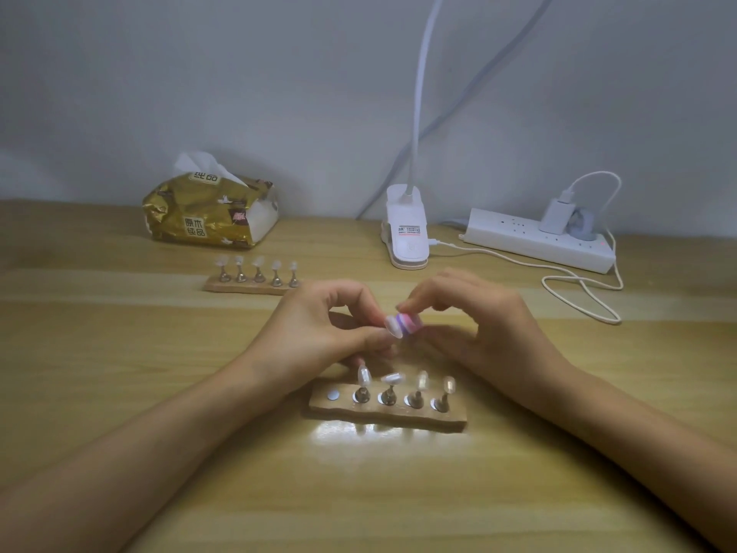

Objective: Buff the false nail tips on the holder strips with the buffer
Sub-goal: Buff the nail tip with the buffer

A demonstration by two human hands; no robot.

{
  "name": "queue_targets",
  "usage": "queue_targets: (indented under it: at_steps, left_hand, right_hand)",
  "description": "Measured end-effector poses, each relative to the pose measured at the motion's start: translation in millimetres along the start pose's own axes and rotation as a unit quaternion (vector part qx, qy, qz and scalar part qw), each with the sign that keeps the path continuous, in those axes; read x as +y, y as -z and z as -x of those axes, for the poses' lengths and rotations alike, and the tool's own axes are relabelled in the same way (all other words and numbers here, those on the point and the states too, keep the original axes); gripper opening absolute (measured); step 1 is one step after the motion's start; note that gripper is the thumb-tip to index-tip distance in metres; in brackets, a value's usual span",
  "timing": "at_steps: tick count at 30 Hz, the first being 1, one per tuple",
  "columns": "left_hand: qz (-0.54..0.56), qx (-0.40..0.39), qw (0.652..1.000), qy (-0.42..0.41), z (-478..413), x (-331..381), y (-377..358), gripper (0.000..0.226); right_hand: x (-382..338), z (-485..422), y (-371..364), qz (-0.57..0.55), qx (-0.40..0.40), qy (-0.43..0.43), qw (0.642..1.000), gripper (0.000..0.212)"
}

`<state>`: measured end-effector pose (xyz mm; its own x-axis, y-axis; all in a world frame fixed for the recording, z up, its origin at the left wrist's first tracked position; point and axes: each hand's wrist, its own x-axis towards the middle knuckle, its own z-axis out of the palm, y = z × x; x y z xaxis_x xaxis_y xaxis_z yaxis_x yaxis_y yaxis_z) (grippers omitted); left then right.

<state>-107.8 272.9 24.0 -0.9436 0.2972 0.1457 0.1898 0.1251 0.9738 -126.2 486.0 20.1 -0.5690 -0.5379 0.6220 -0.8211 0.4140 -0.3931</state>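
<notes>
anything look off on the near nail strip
On the near strip, the leftmost spot is bare: its nail tip seems to be in the left hand, against the buffer in the right hand. The middle tip lies sideways; its neighbours stand more upright.

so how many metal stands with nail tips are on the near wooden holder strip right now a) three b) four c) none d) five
b: four metal stands carrying pearly false nail tips stand on the near wooden holder strip, while its leftmost slot shows only a bare white disc. The left hand pinches one more tip against the pink-and-purple striped buffer block that the right hand holds.
</notes>
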Motion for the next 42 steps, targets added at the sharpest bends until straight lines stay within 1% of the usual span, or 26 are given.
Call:
queue_targets:
  at_steps: [2, 4, 6, 7, 9, 11, 13, 14, 16, 18, 20, 21, 24, 27, 28, 30, 31, 33, 35, 37, 38, 40, 42]
  left_hand:
    - [0.008, 0.002, 1.000, 0.001, -0.4, -0.4, 0.3, 0.026]
    - [-0.005, 0.002, 1.000, -0.003, -0.8, -0.7, 0.5, 0.026]
    - [-0.013, -0.002, 1.000, -0.005, -1.0, -1.2, 0.6, 0.025]
    - [-0.004, -0.002, 1.000, -0.003, -0.6, -1.1, 0.7, 0.025]
    - [0.005, -0.004, 1.000, -0.001, -0.2, -0.9, 0.9, 0.025]
    - [-0.013, -0.003, 1.000, -0.006, -0.6, -1.1, 0.9, 0.025]
    - [-0.021, -0.004, 1.000, -0.007, -1.1, -1.6, 0.6, 0.025]
    - [-0.015, -0.004, 1.000, -0.005, -0.8, -1.8, 0.4, 0.025]
    - [-0.009, -0.004, 1.000, -0.003, -0.8, -2.0, 0.4, 0.026]
    - [-0.019, -0.002, 1.000, -0.006, -1.0, -2.5, 1.0, 0.025]
    - [-0.034, -0.005, 0.999, -0.010, -1.0, -2.6, 1.1, 0.023]
    - [-0.032, -0.005, 0.999, -0.009, -0.4, -2.6, 0.8, 0.022]
    - [-0.037, -0.005, 0.999, -0.012, -0.7, -2.8, 0.8, 0.019]
    - [-0.045, -0.008, 0.999, -0.013, -1.0, -3.1, 0.6, 0.017]
    - [-0.042, -0.009, 0.999, -0.011, -0.5, -3.1, 0.4, 0.017]
    - [-0.044, -0.007, 0.999, -0.013, -1.1, -3.1, 0.5, 0.020]
    - [-0.051, -0.005, 0.999, -0.015, -1.3, -3.2, 0.6, 0.023]
    - [-0.061, -0.008, 0.998, -0.018, -2.0, -2.7, 0.6, 0.027]
    - [-0.053, -0.011, 0.998, -0.016, -1.1, -2.5, 0.3, 0.027]
    - [-0.048, -0.008, 0.999, -0.017, -1.2, -2.7, 0.4, 0.025]
    - [-0.050, -0.007, 0.999, -0.017, -1.5, -2.9, 0.4, 0.026]
    - [-0.053, -0.008, 0.998, -0.016, -1.7, -3.5, 0.7, 0.027]
    - [-0.044, -0.011, 0.999, -0.014, -1.0, -3.6, 0.4, 0.028]
  right_hand:
    - [-1.0, -0.7, 0.3, 0.013, 0.036, 0.019, 0.999, 0.010]
    - [-3.0, -2.0, -1.6, 0.021, 0.037, 0.053, 0.998, 0.011]
    - [-3.1, -1.2, -1.7, 0.008, 0.014, 0.024, 1.000, 0.012]
    - [-2.1, -0.7, -0.5, 0.005, 0.016, 0.009, 1.000, 0.012]
    - [-3.3, -0.8, 0.1, 0.016, 0.039, 0.026, 0.999, 0.010]
    - [-4.8, -1.7, -2.8, 0.020, 0.033, 0.053, 0.998, 0.009]
    - [-3.3, -2.1, -2.2, 0.009, 0.014, 0.022, 1.000, 0.008]
    - [-1.9, -1.8, -0.7, 0.011, 0.017, 0.009, 1.000, 0.009]
    - [-1.0, -1.9, 1.1, 0.032, 0.044, 0.032, 0.998, 0.010]
    - [-1.0, -1.9, 0.5, 0.024, 0.029, 0.051, 0.998, 0.011]
    - [-0.6, -1.1, 0.3, 0.009, 0.005, 0.027, 1.000, 0.014]
    - [-0.1, -0.6, 0.6, 0.012, 0.008, 0.021, 1.000, 0.014]
    - [0.7, -0.3, -0.9, 0.030, 0.025, 0.055, 0.998, 0.011]
    - [2.5, -0.1, 0.4, 0.013, -0.005, 0.013, 1.000, 0.012]
    - [2.1, 0.3, 1.0, 0.015, 0.003, 0.010, 1.000, 0.011]
    - [0.5, -0.9, 0.6, 0.032, 0.028, 0.042, 0.998, 0.012]
    - [0.2, -1.0, -0.4, 0.031, 0.023, 0.050, 0.998, 0.013]
    - [0.2, -1.0, 0.0, 0.018, -0.002, 0.023, 1.000, 0.013]
    - [0.9, 0.1, 0.9, 0.022, 0.006, 0.009, 1.000, 0.013]
    - [0.3, -0.6, -0.1, 0.037, 0.030, 0.048, 0.998, 0.014]
    - [0.4, -0.4, -1.2, 0.036, 0.024, 0.056, 0.997, 0.015]
    - [1.1, -0.5, -0.7, 0.023, 0.001, 0.026, 0.999, 0.015]
    - [2.3, 0.9, 1.4, 0.024, 0.011, 0.016, 1.000, 0.014]
